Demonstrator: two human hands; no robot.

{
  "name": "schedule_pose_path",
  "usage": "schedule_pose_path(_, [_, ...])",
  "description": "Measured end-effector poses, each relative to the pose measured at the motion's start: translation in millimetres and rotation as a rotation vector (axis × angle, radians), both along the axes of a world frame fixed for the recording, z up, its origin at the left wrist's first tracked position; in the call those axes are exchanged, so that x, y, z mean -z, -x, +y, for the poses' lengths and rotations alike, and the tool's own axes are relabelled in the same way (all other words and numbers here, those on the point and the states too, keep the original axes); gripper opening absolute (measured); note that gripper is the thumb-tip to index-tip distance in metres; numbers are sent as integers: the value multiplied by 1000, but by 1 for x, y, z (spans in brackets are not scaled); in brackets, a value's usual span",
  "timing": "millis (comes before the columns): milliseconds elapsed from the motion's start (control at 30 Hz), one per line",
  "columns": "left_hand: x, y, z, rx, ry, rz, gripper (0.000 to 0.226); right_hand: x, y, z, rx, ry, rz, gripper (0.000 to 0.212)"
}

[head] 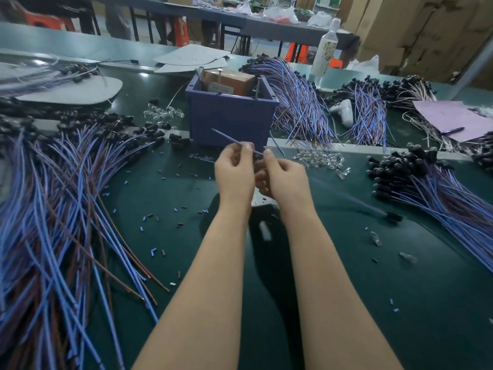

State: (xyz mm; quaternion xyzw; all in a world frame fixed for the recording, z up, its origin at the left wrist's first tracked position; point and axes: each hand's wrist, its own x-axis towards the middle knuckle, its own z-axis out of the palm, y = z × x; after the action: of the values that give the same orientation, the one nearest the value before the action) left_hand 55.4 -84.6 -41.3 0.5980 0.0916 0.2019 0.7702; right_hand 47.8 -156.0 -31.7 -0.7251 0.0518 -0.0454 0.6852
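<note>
Both hands (234,170) (284,177) pinch one thin, blue-sheathed wire (226,136) over matte green table (346,263).

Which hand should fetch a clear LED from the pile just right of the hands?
Right, probably. The clear LED pile lies just beyond the right hand, on its side. The left hand pinches the blue wire and would have to cross over the right to get there.
</note>
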Motion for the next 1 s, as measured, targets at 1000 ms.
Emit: schedule_pose_path(1000, [13, -10, 1, 6, -175, 44, 25, 12, -6, -5, 368, 222, -211, 12])
